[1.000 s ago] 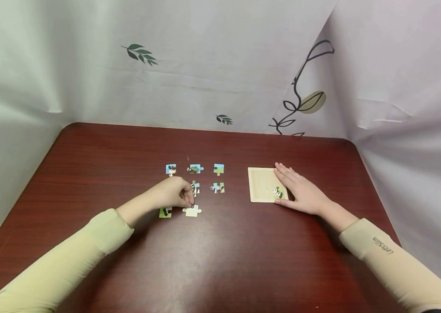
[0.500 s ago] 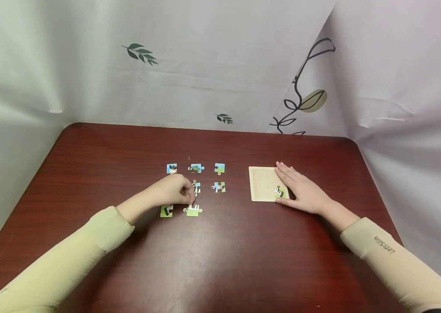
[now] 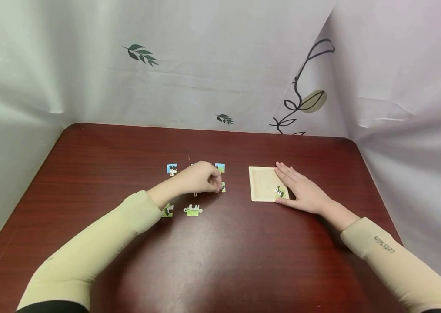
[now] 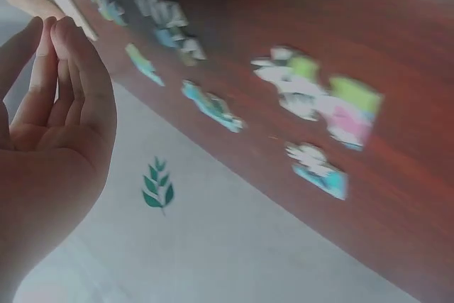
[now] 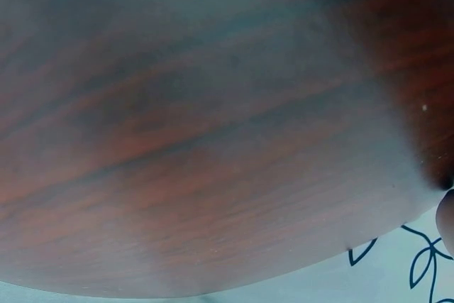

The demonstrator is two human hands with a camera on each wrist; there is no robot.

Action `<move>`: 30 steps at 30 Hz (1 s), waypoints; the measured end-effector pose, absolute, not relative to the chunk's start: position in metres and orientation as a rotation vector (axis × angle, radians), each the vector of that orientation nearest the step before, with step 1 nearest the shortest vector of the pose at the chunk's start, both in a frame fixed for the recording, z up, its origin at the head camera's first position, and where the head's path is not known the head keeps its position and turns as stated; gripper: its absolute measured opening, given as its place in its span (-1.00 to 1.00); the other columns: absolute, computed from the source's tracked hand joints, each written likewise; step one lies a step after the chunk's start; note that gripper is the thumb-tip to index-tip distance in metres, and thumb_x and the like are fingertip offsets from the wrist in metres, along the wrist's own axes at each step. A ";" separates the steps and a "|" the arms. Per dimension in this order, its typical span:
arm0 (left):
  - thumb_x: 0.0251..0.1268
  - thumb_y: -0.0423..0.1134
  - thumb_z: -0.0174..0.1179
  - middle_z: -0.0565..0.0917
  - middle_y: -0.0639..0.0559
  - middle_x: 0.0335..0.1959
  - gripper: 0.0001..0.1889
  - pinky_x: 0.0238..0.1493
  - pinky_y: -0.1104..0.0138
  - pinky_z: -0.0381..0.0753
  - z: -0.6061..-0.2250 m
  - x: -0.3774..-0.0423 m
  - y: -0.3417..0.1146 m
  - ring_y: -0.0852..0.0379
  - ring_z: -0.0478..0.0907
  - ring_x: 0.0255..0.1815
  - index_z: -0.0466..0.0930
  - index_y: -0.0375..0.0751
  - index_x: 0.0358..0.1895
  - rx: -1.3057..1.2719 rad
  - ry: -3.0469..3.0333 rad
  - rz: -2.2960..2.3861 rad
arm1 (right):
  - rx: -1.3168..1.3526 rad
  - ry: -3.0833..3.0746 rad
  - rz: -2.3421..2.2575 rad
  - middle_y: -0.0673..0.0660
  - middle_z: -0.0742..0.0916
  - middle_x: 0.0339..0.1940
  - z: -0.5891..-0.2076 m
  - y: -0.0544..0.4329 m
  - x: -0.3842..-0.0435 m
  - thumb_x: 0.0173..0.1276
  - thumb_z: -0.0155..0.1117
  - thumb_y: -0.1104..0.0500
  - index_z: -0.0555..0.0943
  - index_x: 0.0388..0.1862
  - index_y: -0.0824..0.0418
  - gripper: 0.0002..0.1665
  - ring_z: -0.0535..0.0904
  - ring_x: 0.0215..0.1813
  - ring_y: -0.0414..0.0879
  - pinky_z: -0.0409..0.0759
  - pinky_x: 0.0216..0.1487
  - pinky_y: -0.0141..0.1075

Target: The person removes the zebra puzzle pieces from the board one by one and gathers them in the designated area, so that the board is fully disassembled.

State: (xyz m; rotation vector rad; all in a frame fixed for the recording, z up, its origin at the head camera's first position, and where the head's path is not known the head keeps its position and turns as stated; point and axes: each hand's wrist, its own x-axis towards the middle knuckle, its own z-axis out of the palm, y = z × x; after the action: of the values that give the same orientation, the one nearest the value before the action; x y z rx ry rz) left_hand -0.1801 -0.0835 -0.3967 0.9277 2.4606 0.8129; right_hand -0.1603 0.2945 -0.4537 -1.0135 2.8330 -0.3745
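Note:
My left hand hovers over the puzzle pieces. Its fingers bend gently and their tips come together near the thumb in the left wrist view, with no piece visible between them. Right below the fingertips, partly covered, is a puzzle piece. The small wooden puzzle tray lies to the right, with a panda piece in its lower right corner. My right hand rests along the tray's right edge, fingers straight and thumb at the lower edge. In the right wrist view little of that hand shows.
Several loose pieces lie left of the tray: a blue one, another at the back right, and two in front, a panda-marked piece and a green-and-white piece. A pale curtain borders the dark red table.
My left hand has moved right and slightly back, away from the front pieces, to the piece nearest the tray. The right hand stays on the tray.

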 end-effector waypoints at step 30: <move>0.32 -0.38 0.38 0.86 -0.02 -0.19 -0.91 -0.13 0.51 0.54 -0.405 -0.213 0.064 0.23 0.66 -0.22 0.85 -0.17 -0.21 1.026 2.445 0.730 | -1.031 2.836 -0.404 0.30 0.17 0.77 -0.457 0.296 -0.160 0.39 0.45 -0.19 0.13 0.72 0.32 0.17 0.05 0.78 0.22 0.07 0.74 0.13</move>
State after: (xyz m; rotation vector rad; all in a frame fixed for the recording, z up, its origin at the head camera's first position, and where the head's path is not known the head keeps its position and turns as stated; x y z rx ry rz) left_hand -0.2134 0.0636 -0.4048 1.0262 2.4449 0.7305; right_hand -0.1605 0.2963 -0.4572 -1.0308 2.8356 -0.4040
